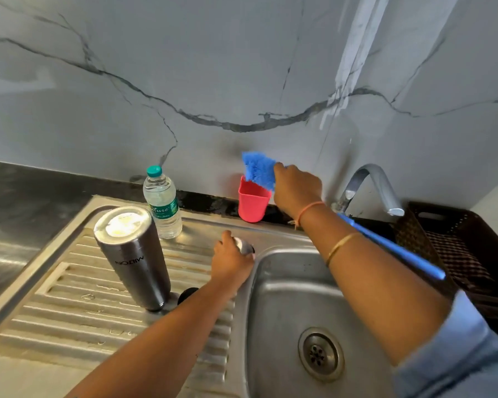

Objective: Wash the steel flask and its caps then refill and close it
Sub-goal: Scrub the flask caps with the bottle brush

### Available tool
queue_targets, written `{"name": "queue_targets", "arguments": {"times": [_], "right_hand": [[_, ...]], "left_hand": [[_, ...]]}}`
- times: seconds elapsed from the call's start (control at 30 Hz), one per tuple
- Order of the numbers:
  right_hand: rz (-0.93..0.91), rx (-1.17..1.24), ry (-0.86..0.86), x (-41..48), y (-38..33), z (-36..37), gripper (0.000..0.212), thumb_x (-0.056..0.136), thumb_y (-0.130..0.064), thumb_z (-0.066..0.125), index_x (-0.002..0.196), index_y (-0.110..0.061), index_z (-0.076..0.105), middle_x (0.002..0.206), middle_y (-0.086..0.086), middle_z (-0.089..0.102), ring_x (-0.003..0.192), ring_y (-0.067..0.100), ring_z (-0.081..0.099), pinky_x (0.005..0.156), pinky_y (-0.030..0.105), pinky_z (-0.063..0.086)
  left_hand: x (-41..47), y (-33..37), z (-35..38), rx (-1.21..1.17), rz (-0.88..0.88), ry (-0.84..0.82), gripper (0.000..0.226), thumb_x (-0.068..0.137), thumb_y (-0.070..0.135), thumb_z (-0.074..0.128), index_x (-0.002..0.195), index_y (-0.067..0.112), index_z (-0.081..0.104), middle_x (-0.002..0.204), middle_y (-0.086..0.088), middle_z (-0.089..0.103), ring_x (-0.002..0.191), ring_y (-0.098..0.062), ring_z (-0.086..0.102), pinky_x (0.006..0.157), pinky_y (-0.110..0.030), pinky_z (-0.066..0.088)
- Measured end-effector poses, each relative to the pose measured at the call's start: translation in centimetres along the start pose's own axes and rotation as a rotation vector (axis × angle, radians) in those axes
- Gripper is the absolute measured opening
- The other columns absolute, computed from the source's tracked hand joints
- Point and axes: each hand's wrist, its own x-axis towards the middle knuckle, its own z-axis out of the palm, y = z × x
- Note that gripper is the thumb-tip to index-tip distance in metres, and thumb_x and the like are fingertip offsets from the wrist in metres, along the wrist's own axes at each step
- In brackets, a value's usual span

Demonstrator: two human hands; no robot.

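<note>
Your left grip (pixel 231 259) holds a cap (pixel 243 245), right grip (pixel 296 188) the brush (pixel 258 170); the upright flask (pixel 133 257) at centre-left is nearer your left

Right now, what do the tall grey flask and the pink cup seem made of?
The tall grey cylindrical flask looks like brushed steel: dull metallic sheen, soft highlights. The pink tapered cup is probably plastic: matte, opaque, evenly coloured.

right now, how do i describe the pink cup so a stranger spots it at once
Find the steel sink and follow its back edge left from the tap. The pink cup stands there by the marble wall, below the blue brush head. It alone is pink and open-topped; the water bottle further left is clear and capped.
</note>
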Motion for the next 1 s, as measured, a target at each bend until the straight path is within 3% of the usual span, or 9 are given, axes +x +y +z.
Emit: {"name": "queue_targets", "arguments": {"times": [0.13, 0.3, 0.4, 0.47, 0.63, 0.83, 1.0], "right_hand": [[-0.002, -0.319, -0.154, 3.9, -1.6, 0.1, 0.032, 0.095, -0.013, 0.046, 0.125, -0.015, 0.057, 0.125, 0.005, 0.057, 0.117, 0.033, 0.054, 0.096, 0.04, 0.043], [-0.164, -0.607, -0.192, 6.4, -2.0, 2.0, 0.024, 0.093, -0.012, 0.049, 0.113, -0.018, 0.062, 0.116, 0.0, 0.062, 0.112, 0.028, 0.056, 0.094, 0.038, 0.038], [-0.251, -0.682, -0.167, 6.8, -2.1, 2.8, 0.02, 0.095, -0.016, 0.049, 0.111, -0.017, 0.063, 0.112, 0.001, 0.065, 0.108, 0.028, 0.057, 0.092, 0.036, 0.039], [-0.239, -0.677, -0.173, 6.8, -2.1, 2.9, 0.021, 0.095, -0.016, 0.05, 0.111, -0.016, 0.063, 0.111, 0.001, 0.065, 0.108, 0.028, 0.057, 0.091, 0.036, 0.039], [-0.118, -0.583, -0.126, 6.6, -1.9, 0.8, 0.026, 0.092, -0.009, 0.051, 0.115, -0.016, 0.061, 0.115, 0.002, 0.063, 0.109, 0.03, 0.057, 0.093, 0.038, 0.039], [-0.05, -0.516, -0.053, 5.1, -1.0, -2.2, 0.026, 0.093, -0.01, 0.049, 0.117, -0.012, 0.059, 0.115, 0.004, 0.061, 0.107, 0.031, 0.058, 0.09, 0.038, 0.045], [-0.044, -0.402, -0.037, 3.6, 0.0, -1.6, 0.024, 0.095, -0.011, 0.049, 0.116, -0.012, 0.061, 0.114, 0.005, 0.062, 0.105, 0.029, 0.061, 0.075, 0.032, 0.041]], "left_hand": [[1.2, 0.6, -0.2, -0.231, -0.056, 0.054, 0.044, 0.079, 0.028, 0.073, 0.104, 0.016, 0.038, 0.106, -0.006, 0.05, 0.094, -0.029, 0.058, 0.08, -0.043, 0.053], [1.8, 0.2, 0.0, -0.334, -0.065, 0.046, 0.046, 0.074, 0.029, 0.076, 0.103, 0.019, 0.041, 0.098, -0.005, 0.054, 0.086, -0.029, 0.063, 0.074, -0.048, 0.056], [2.0, -0.2, 0.0, -0.355, -0.065, 0.034, 0.044, 0.078, 0.026, 0.075, 0.106, 0.018, 0.041, 0.095, -0.001, 0.052, 0.084, -0.022, 0.06, 0.068, -0.036, 0.054], [2.0, -0.4, -0.2, -0.346, -0.054, 0.044, 0.043, 0.081, 0.025, 0.073, 0.108, 0.016, 0.041, 0.097, -0.001, 0.052, 0.085, -0.018, 0.057, 0.063, -0.026, 0.047], [1.8, -0.3, -0.5, -0.358, -0.046, 0.059, 0.044, 0.081, 0.026, 0.074, 0.109, 0.016, 0.041, 0.098, 0.0, 0.051, 0.085, -0.015, 0.054, 0.064, -0.024, 0.042], [0.5, 0.5, -0.6, -0.385, -0.022, 0.062, 0.041, 0.083, 0.027, 0.072, 0.106, 0.018, 0.04, 0.097, 0.0, 0.051, 0.084, -0.018, 0.057, 0.068, -0.033, 0.05], [-0.2, 0.9, -1.3, -0.408, -0.015, 0.084, 0.043, 0.084, 0.028, 0.071, 0.114, 0.012, 0.044, 0.1, -0.001, 0.051, 0.084, -0.015, 0.053, 0.073, -0.032, 0.049]]}}
